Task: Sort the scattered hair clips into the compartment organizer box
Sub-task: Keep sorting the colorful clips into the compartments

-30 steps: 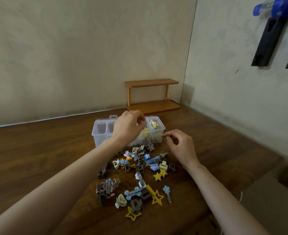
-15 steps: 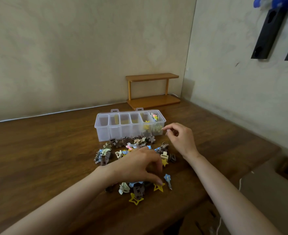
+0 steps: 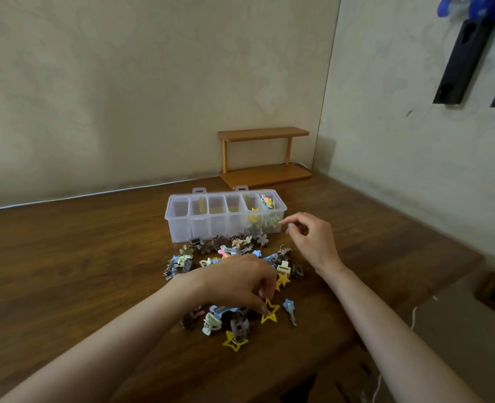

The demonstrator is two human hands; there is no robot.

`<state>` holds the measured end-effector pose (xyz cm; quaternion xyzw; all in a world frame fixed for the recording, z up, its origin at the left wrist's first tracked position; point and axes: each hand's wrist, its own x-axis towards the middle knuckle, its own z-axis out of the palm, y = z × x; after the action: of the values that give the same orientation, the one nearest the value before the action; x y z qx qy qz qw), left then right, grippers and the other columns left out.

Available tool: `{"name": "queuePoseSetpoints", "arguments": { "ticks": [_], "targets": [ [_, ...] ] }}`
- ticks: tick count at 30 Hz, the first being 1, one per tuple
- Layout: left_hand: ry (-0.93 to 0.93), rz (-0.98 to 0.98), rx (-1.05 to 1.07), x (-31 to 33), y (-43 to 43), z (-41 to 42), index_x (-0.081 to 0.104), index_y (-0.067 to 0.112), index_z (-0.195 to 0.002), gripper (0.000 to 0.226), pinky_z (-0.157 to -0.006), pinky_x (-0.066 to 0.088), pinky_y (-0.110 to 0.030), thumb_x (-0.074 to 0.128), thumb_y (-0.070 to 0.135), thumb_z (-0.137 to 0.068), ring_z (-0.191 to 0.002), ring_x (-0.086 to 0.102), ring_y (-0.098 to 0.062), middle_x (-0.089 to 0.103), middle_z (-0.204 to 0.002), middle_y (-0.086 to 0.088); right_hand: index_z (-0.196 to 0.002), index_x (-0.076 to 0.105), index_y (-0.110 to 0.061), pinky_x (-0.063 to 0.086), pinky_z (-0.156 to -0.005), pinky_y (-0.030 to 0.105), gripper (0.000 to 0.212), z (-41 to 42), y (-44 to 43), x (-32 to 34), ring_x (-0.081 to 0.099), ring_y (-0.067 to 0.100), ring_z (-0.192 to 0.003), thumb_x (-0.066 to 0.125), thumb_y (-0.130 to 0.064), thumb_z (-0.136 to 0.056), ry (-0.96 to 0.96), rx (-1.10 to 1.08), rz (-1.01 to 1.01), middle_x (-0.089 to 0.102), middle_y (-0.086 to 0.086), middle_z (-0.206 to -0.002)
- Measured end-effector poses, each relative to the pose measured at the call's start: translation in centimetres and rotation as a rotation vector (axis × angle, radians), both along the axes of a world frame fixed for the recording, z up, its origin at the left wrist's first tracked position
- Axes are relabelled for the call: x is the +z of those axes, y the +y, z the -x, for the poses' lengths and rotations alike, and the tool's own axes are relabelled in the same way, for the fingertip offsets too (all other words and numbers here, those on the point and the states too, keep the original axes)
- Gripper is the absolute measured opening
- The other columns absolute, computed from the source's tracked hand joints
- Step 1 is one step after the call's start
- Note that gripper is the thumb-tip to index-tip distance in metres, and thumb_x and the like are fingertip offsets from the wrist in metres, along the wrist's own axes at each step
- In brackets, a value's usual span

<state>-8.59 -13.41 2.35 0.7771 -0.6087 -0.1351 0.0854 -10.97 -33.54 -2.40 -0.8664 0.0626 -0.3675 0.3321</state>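
The left hand (image 3: 240, 283) is reaching down over the scattered hair clips (image 3: 237, 248), its thumb and forefinger pinching the top point of a yellow outline star clip (image 3: 270, 313) toward the near edge of the table (image 3: 65, 257). A second yellow star clip (image 3: 234, 341) is lying nearer still, and a blue star clip (image 3: 289, 308) is lying just to the right. Farther back, the right hand (image 3: 310, 242) is hovering with fingers loosely curled, holding nothing, just beside the right end of the clear organizer box (image 3: 211, 225). Clips are showing in its two rightmost compartments. A wooden shelf (image 3: 265, 154) is standing in the far right corner.
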Motion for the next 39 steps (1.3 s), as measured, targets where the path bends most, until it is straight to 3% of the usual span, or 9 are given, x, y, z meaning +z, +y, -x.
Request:
{"name": "queuePoseSetpoints", "arguments": {
  "ticks": [3,6,10,14,18,26,31,35,39],
  "targets": [
    [0.154,0.061,0.049,0.1,0.0,-0.3,0.054,0.021,-0.087,0.017,-0.077,0.049,-0.031,0.068,0.025,-0.081,-0.084,0.056,-0.013,0.061,-0.091,0.0,-0.086,0.071,-0.02,0.051,-0.065,0.027,0.021,0.0,0.1,0.1,0.061,0.006,-0.073,0.057,-0.005,-0.086,-0.012,0.006,0.003,0.063,-0.015,-0.078],
    [0.233,0.229,0.137,0.2,0.0,-0.9,0.055,0.018,-0.086,0.015,-0.066,0.043,-0.012,0.069,0.022,-0.081,-0.071,0.052,0.001,0.055,-0.079,0.014,-0.085,0.071,-0.02,0.051,-0.065,0.031,0.021,0.1,0.1,0.1,0.062,0.011,-0.073,0.057,-0.004,-0.085,-0.027,0.057,-0.006,0.064,-0.013,-0.079],
    [0.464,0.495,0.381,-0.2,-0.2,-2.3,0.059,0.016,-0.085,0.013,-0.069,0.049,-0.022,0.07,0.019,-0.079,-0.071,0.057,-0.008,0.061,-0.078,0.002,-0.09,0.07,-0.02,0.053,-0.069,0.032,0.022,0.3,0.4,0.2,0.064,0.011,-0.079,0.057,-0.002,-0.084,-0.051,0.172,0.052,0.065,-0.007,-0.084],
    [0.677,0.625,0.515,-0.4,-0.8,-3.6,0.06,0.011,-0.087,0.007,-0.073,0.051,-0.027,0.065,0.015,-0.084,-0.068,0.062,-0.009,0.063,-0.076,-0.001,-0.099,0.067,-0.022,0.055,-0.072,0.033,0.022,0.3,0.5,0.2,0.064,0.01,-0.082,0.062,-0.008,-0.084,-0.081,0.197,0.173,0.066,-0.006,-0.092],
    [0.792,0.706,0.604,-0.2,-1.6,-4.0,0.059,0.009,-0.09,0.01,-0.056,0.046,-0.018,0.065,0.015,-0.085,-0.054,0.062,-0.004,0.064,-0.075,-0.004,-0.107,0.065,-0.019,0.053,-0.074,0.025,0.024,0.6,1.3,0.6,0.063,0.008,-0.083,0.058,-0.022,-0.084,-0.161,0.209,0.323,0.064,-0.009,-0.099],
    [0.779,0.709,0.692,0.2,-1.8,-4.2,0.056,0.009,-0.089,0.013,-0.053,0.044,-0.017,0.056,0.022,-0.091,-0.056,0.059,-0.007,0.064,-0.072,-0.001,-0.088,0.07,-0.005,0.054,-0.066,0.026,0.01,0.5,1.6,0.4,0.063,0.013,-0.076,0.062,-0.01,-0.084,-0.352,0.126,0.525,0.066,0.004,-0.082],
    [0.66,0.684,0.749,0.1,0.5,-5.1,0.056,0.009,-0.1,0.02,-0.057,0.048,-0.023,0.048,0.027,-0.095,-0.065,0.059,-0.011,0.068,-0.085,-0.004,-0.087,0.066,-0.009,0.042,-0.067,0.007,0.008,0.3,1.5,1.4,0.056,0.004,-0.071,0.063,-0.016,-0.084,-0.339,-0.021,0.454,0.063,0.0,-0.08],
    [0.58,0.634,0.689,-0.1,2.8,-5.1,0.058,0.011,-0.097,0.014,-0.059,0.05,-0.018,0.05,0.021,-0.093,-0.064,0.059,-0.008,0.068,-0.083,-0.003,-0.081,0.065,-0.012,0.029,-0.054,0.005,0.006,-1.0,1.4,2.9,0.046,0.0,-0.064,0.071,-0.015,-0.08,-0.259,-0.155,0.461,0.062,-0.003,-0.077],
    [0.441,0.605,0.606,-0.2,3.9,-4.6,0.059,0.013,-0.095,0.011,-0.06,0.051,-0.014,0.051,0.019,-0.092,-0.064,0.061,-0.001,0.067,-0.082,0.001,-0.071,0.063,-0.014,0.027,-0.05,0.015,0.011,-3.7,1.7,4.9,0.056,0.013,-0.067,0.073,-0.013,-0.075,-0.186,-0.245,0.496,0.06,-0.002,-0.075]
  ]
}}
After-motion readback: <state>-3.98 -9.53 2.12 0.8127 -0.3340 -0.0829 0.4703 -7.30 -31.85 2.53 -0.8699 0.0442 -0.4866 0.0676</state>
